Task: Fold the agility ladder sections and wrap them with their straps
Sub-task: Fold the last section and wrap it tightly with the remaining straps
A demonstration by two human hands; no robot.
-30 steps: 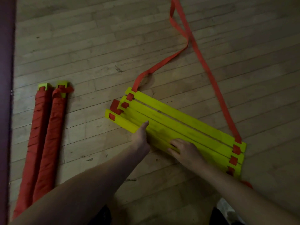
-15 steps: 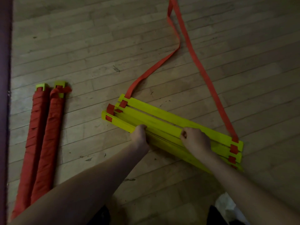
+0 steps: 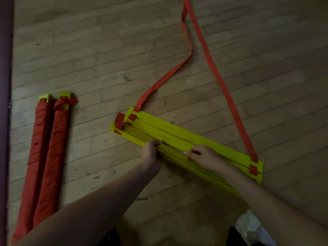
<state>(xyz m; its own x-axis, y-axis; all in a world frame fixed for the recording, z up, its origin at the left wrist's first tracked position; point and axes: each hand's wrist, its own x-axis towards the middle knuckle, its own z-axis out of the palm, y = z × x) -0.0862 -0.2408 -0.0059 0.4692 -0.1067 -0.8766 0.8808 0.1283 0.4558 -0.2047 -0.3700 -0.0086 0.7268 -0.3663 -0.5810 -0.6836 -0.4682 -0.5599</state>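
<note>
Several yellow ladder rungs (image 3: 179, 134) lie bunched side by side on the wooden floor, slanting from upper left to lower right. My left hand (image 3: 150, 150) grips the near rungs at the middle, fingers curled over them. My right hand (image 3: 204, 155) holds the rungs a little to the right, fingers curled. Two red straps run from the rung ends away up the floor: the left strap (image 3: 159, 82) and the right strap (image 3: 225, 86). Short red strap loops (image 3: 119, 120) show at the rungs' left end.
Two finished bundles (image 3: 46, 157), wrapped in red strap with yellow ends showing, lie side by side at the left. A dark wall edge (image 3: 5, 103) runs down the far left. Something white (image 3: 252, 228) lies by my right arm at the bottom.
The spread rungs have been drawn closer together into a tighter bunch. Both hands went from lying flat on the rungs to gripping them. The straps slid nearer along the floor.
</note>
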